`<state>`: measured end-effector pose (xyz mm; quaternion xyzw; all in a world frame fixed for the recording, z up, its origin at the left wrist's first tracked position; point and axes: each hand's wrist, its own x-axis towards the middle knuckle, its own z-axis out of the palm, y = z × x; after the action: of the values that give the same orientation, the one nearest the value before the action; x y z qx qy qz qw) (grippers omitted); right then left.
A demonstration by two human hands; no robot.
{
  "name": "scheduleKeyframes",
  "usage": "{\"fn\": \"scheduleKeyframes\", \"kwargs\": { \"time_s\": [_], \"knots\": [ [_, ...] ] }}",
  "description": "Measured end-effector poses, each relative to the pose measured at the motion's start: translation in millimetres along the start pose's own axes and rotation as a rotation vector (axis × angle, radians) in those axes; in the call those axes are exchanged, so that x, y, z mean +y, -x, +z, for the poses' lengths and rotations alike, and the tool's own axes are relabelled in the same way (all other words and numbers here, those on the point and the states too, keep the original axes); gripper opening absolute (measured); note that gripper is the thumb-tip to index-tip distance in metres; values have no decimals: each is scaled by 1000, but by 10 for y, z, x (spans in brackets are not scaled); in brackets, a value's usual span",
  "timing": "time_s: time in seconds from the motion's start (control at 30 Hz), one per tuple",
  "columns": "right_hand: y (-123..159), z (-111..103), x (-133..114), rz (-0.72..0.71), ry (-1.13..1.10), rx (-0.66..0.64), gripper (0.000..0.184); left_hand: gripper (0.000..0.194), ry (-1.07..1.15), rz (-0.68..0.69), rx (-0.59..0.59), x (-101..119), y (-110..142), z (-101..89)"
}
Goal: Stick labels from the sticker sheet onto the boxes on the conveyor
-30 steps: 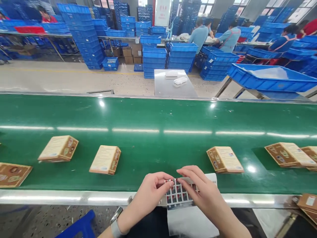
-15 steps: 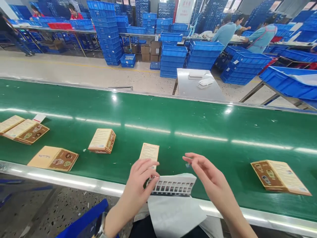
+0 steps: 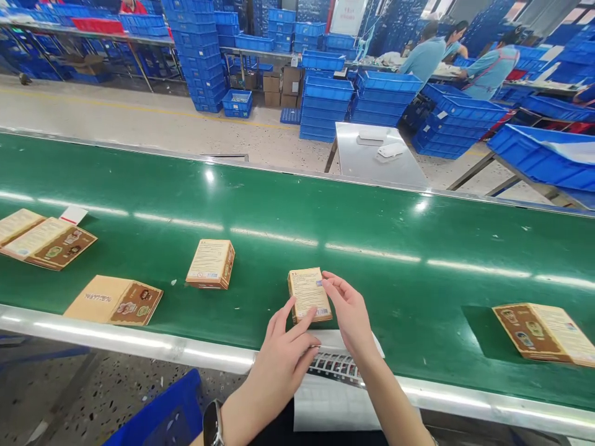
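Note:
A small cream-and-brown box (image 3: 307, 291) lies on the green conveyor in front of me. My left hand (image 3: 286, 356) rests two outstretched fingertips on its near part, while the thumb and another finger pinch a sheet of stickers (image 3: 337, 365) with rows of small dark prints. That sheet hangs over the belt's near edge, partly under my hands, with its pale lower part (image 3: 334, 406) below. At the box's upper right corner, the thumb and forefinger of my right hand (image 3: 348, 310) pinch a small bluish sticker (image 3: 319, 283) against the surface.
Another closed box (image 3: 211, 263) stands to the left on the belt. Unfolded cartons lie farther left (image 3: 116, 301) and at the right (image 3: 548, 334). A metal rail (image 3: 139, 334) edges the belt. Beyond are a steel table (image 3: 376, 155), stacked blue crates (image 3: 325, 108) and people working.
My right hand has moved left and down to the box with the sticker. The boxes and cartons have shifted right in view. My left hand has moved right, fingertips on the box, still pinching the sheet.

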<state>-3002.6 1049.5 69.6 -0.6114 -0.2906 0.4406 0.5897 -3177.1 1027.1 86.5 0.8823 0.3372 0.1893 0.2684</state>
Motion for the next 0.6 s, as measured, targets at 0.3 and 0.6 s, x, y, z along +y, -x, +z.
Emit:
{"fn": "scheduleKeyframes", "kwargs": {
  "time_s": [0.3, 0.6],
  "knots": [
    [115, 93, 34, -106, 152, 109, 31, 20, -47, 49, -46, -4, -17, -66],
    [-162, -196, -174, -186, 195, 112, 24, 19, -144, 150, -8, 82, -174, -85]
  ]
}}
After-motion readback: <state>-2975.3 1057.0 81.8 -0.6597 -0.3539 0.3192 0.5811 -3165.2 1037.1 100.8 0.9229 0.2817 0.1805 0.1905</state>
